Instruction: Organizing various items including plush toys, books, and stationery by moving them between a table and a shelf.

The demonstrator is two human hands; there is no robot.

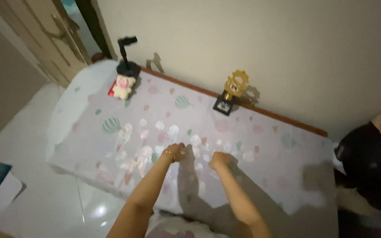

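Both of my arms reach out over a table covered with a pale patterned cloth. My left hand, with a thin bracelet at the wrist, rests on the cloth near the middle, fingers curled. My right hand lies a little to its right, also curled against the cloth. Several small pale pieces, like petals or shells, lie scattered on the cloth around both hands. Whether either hand grips a piece or the cloth itself is too blurred to tell.
A small plush toy sits at the far left corner under a black stand. A gold trophy on a black base stands by the wall. A dark round object lies at right. Glossy floor and a door are at left.
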